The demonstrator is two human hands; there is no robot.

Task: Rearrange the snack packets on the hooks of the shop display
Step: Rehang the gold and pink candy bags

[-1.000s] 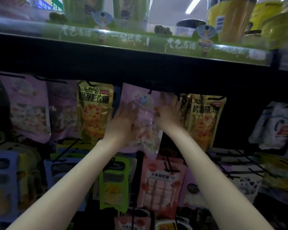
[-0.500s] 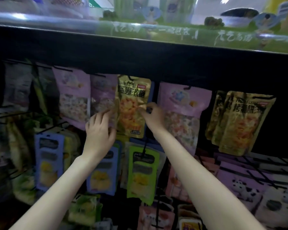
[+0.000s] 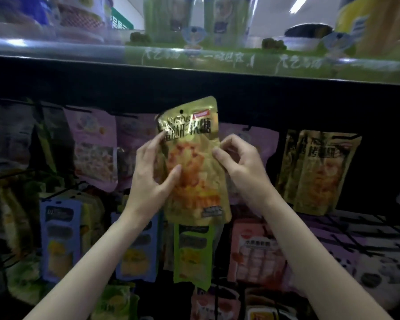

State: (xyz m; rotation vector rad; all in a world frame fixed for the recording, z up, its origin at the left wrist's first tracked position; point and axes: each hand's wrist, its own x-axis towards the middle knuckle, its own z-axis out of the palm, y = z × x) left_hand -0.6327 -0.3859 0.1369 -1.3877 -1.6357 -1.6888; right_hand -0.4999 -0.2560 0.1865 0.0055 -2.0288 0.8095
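Observation:
A gold snack packet (image 3: 194, 172) with black lettering and orange sweets pictured on it is off its hook, held up in front of the display. My left hand (image 3: 151, 172) grips its left edge, thumb on the front. My right hand (image 3: 239, 161) pinches its right edge. The hang hole near the packet's top is free. Pink packets (image 3: 94, 146) hang behind on the left, and another pink packet (image 3: 261, 144) is partly hidden behind my right hand. More gold packets (image 3: 316, 169) hang on a hook at the right.
A dark shelf edge (image 3: 194, 88) with a clear price strip runs above the hooks, with jars on top. Below hang blue (image 3: 60, 239), green (image 3: 192, 248) and pink (image 3: 256, 248) packets. Bare wire hooks (image 3: 346, 229) stick out at the lower right.
Both hands left the pink packet, moved to the gold packet on the left hook, and now hold it off the hook, nearer the camera.

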